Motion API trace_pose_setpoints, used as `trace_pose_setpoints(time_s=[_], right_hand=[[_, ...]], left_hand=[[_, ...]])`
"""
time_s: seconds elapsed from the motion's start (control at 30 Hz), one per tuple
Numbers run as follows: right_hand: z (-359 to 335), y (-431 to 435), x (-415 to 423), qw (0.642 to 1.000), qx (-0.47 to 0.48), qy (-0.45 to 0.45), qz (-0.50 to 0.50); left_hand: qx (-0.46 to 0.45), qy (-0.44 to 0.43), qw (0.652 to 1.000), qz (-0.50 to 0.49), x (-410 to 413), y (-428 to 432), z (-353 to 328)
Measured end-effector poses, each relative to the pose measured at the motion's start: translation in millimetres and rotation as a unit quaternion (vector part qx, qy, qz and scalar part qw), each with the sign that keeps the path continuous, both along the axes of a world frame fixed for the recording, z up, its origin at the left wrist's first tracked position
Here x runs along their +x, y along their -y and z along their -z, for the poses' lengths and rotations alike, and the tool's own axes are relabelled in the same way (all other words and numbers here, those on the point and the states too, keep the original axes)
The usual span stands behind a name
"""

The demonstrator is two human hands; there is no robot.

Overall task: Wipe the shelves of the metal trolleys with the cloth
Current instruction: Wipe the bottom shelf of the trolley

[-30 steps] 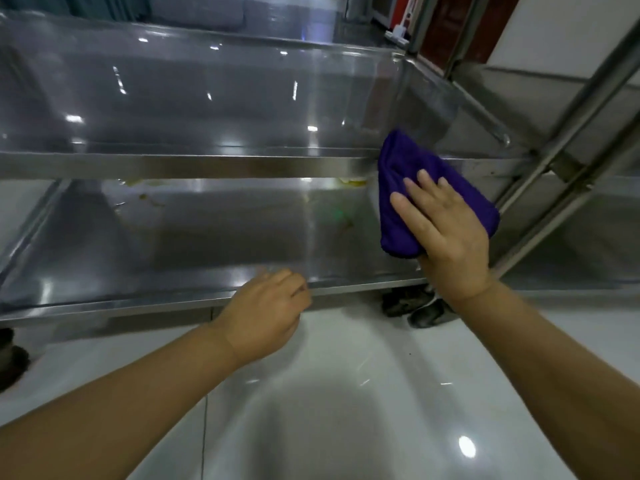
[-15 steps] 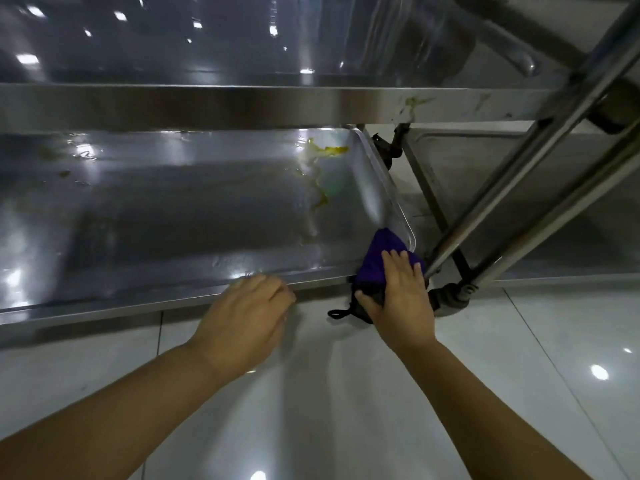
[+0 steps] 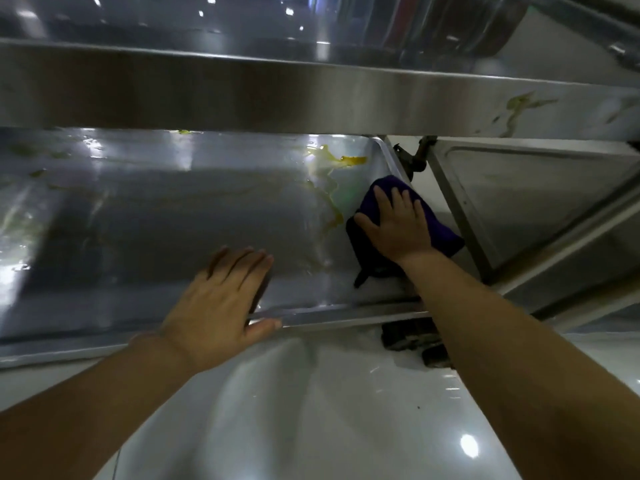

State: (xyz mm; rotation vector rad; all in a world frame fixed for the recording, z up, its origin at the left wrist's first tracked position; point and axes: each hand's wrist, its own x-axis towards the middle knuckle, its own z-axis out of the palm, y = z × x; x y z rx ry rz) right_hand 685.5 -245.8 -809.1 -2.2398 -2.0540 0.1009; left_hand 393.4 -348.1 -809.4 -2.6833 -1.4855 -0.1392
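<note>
The bottom shelf (image 3: pixel 156 220) of the metal trolley is a shallow steel tray with yellow streaks (image 3: pixel 332 188) near its right end. My right hand (image 3: pixel 398 226) presses a purple cloth (image 3: pixel 440 233) flat onto the shelf's right side, fingers spread and straight over it. My left hand (image 3: pixel 221 299) rests on the shelf's front rim, fingers straight and reaching into the tray, thumb along the rim's outer edge. Above, the front edge of the upper shelf (image 3: pixel 311 95) crosses the view, with a yellowish smear at its right end.
A second metal trolley's lower shelf (image 3: pixel 540 188) stands to the right, its edge close to the cloth. A black caster wheel (image 3: pixel 412 337) sits under the shelf's right front corner. Glossy white floor tiles (image 3: pixel 311 410) lie in front.
My right hand carried the cloth down from the upper shelf, past the front right corner, and onto the bottom shelf's right side. My left hand opened and slid over the rim.
</note>
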Motion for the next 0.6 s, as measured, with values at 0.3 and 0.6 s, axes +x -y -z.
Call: trace_pose_setpoints(time_s=[0.3, 0.6], right_hand=[[-3, -9, -2, 0.995, -0.012, -0.015, -0.095], [-23, 111, -25, 0.918, -0.151, -0.263, -0.255]], left_hand=[[0.002, 0.041, 0.999, 0.007, -4, -1, 5], [0.005, 0.066, 0.998, -0.010, -2, -2, 7]])
